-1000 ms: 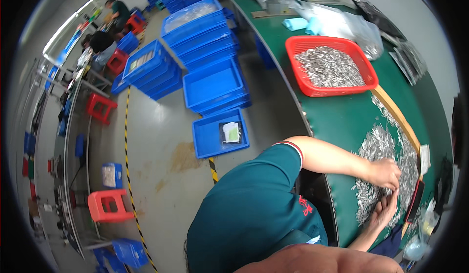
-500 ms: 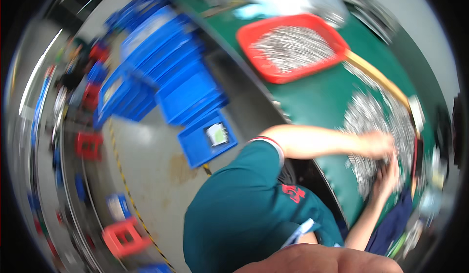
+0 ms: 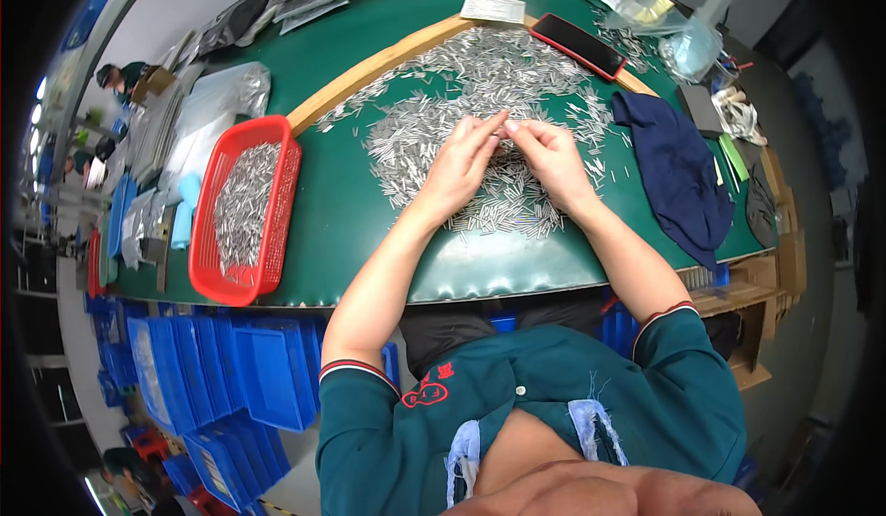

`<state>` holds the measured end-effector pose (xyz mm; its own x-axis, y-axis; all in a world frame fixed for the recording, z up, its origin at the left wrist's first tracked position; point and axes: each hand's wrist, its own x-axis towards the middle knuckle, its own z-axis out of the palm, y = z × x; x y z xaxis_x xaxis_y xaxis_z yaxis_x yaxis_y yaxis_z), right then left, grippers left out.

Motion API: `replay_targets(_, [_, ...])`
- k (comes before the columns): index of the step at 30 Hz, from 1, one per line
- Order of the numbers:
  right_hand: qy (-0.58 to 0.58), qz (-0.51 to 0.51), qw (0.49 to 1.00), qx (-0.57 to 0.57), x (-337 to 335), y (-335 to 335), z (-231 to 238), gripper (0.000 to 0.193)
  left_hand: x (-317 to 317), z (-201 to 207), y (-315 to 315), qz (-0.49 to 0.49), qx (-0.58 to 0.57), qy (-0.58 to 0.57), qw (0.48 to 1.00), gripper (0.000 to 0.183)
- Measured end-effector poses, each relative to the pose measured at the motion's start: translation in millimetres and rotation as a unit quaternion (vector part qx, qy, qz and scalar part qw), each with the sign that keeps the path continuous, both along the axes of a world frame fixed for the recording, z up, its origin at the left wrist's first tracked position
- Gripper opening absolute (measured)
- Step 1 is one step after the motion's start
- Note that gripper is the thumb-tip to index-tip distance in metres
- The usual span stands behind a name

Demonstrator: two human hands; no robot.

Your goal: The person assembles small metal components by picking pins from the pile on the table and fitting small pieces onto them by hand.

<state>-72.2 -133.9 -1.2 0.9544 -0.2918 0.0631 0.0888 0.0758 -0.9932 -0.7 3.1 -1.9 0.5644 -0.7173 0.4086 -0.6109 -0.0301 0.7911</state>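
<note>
A wide pile of small, shiny metal pins [image 3: 401, 142] is spread over the green tabletop [image 3: 341, 211]. Above its middle, my left hand [image 3: 459, 167] and my right hand [image 3: 552, 158] come together with their fingertips almost touching. The left fingers are pressed together, pointing up and toward the right hand. On the right hand, thumb and forefinger pinch beside the left fingertips. Whatever lies between the fingers is too small to make out. Left of the pile stands a red plastic basket [image 3: 289, 198] holding many more of the pins.
A bent wooden strip [image 3: 369, 68] borders the pile's far side, with a paper pad [image 3: 492, 6] and a red-edged phone [image 3: 580, 45] on it. Dark blue cloth [image 3: 678, 170] lies right. Plastic bags [image 3: 221, 101] lie far left; blue bins [image 3: 277, 373] stack below the table.
My view has swung from the floor and bins at the left to face the table squarely. Both hands stay together over the pins, now sharper and nearer the picture's middle.
</note>
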Motion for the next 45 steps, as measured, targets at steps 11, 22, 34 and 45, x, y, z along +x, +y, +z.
replay_targets(11, [0.009,0.001,1.0,-0.013,4,2,4,0.025,-4,4,2,0.059,0.082,-0.105,0.989,0.038])
replay_targets(22, [0.149,0.177,0.791,0.566,10,-25,-1,0.016,11,5,21,0.162,0.296,-0.266,0.903,0.068])
replay_targets(34, [0.151,0.193,0.777,0.58,8,-26,-1,0.016,10,-2,4,0.141,0.209,-0.272,0.929,0.013])
replay_targets(45, [0.124,0.132,0.909,0.376,2,-14,12,0.02,11,3,4,0.085,-0.034,0.132,0.987,0.016])
